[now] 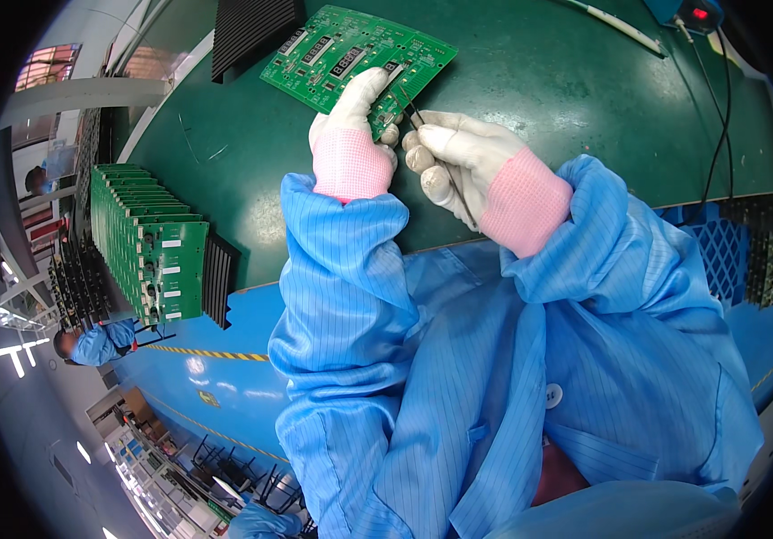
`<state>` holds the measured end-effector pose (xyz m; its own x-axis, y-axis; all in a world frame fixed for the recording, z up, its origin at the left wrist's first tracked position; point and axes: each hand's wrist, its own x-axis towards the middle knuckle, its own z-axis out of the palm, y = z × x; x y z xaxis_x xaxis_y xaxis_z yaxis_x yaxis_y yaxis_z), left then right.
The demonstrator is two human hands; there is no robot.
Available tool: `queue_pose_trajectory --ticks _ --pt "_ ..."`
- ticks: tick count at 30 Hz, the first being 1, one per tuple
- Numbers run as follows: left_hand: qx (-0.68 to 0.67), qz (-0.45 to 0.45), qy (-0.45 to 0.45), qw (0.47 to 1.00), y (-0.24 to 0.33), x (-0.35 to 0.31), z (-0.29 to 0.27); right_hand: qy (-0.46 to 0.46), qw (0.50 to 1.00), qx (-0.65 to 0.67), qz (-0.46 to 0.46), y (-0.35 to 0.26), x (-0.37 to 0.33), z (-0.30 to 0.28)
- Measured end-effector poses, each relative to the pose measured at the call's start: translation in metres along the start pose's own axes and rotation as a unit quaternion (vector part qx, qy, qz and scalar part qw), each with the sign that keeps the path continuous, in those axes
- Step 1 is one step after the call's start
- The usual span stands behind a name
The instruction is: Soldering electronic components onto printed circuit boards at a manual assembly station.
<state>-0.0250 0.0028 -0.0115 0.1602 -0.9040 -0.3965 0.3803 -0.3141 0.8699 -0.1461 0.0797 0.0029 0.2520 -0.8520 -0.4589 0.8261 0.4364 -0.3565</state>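
Note:
A green circuit board (364,36) with several black digit displays is tilted above the green bench. My left hand (361,101), in a white glove with a pink cuff, grips its near edge, thumb on top beside a display. My right hand (463,157), gloved the same way, is closed around a pair of dark metal tweezers (411,106). The tweezer tips reach the board's near right part, close to the rightmost display. Whether anything is between the tips is too small to tell.
At the left, several green boards (184,269) stand upright in a black ridged rack (217,278). Another black ridged rack (247,36) lies behind the held board. At the far right are a white pen-like tool (624,31), a blue box with a red display (693,13) and hanging black cables (726,117).

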Motion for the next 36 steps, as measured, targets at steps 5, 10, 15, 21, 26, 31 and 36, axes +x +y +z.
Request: queue_pose_trajectory --ticks 5,10,15,21,26,31,36 --pt "0.001 -0.005 -0.012 1.000 0.000 0.002 -0.003 -0.047 0.997 -0.034 0.056 -0.017 0.010 -0.015" --pt "0.006 -0.005 -0.019 1.000 0.002 0.001 0.000 -0.011 0.997 -0.042 0.059 -0.020 0.004 -0.003" --pt "0.024 -0.007 0.006 1.000 0.003 -0.002 0.004 -0.039 0.995 -0.035 0.080 -0.022 0.006 -0.008" --pt "0.042 -0.008 0.006 0.999 0.003 -0.002 0.003 0.048 0.995 -0.066 0.049 -0.016 0.001 0.003" --pt "0.035 -0.004 -0.002 0.999 0.000 0.000 0.000 0.028 0.997 -0.053 0.042 -0.015 0.003 -0.003" --pt "0.038 -0.014 0.004 0.999 0.003 -0.001 0.002 -0.043 0.997 -0.022 0.061 -0.016 0.002 -0.011" --pt "0.033 -0.014 -0.005 0.999 0.004 -0.002 -0.001 0.000 0.999 -0.022 0.032 -0.012 -0.002 -0.006"
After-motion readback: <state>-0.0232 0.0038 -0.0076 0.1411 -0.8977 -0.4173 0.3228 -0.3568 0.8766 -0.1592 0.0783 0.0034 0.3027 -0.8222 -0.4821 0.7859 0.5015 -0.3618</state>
